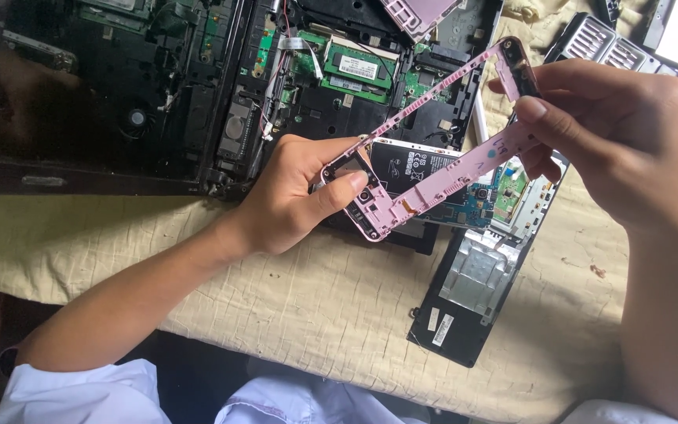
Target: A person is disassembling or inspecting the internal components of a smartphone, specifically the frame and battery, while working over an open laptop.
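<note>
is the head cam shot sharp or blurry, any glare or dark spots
Head view: sharp on the pink phone frame held by the left hand and right hand; soft even daylight, blown-out white at the top right corner; the opened laptop at upper left sits dark, detail lost.

A pink plastic phone frame (pixel 441 169), smooth and faintly glossy, crosses mid-frame. Beneath lies a coarse, wrinkled beige cloth (pixel 315 290), matt. At upper left the opened laptop (pixel 198 94) shows matt black plastic and green circuit board. The lower-right black panel (pixel 472 290) carries dull silvery foil.
</note>
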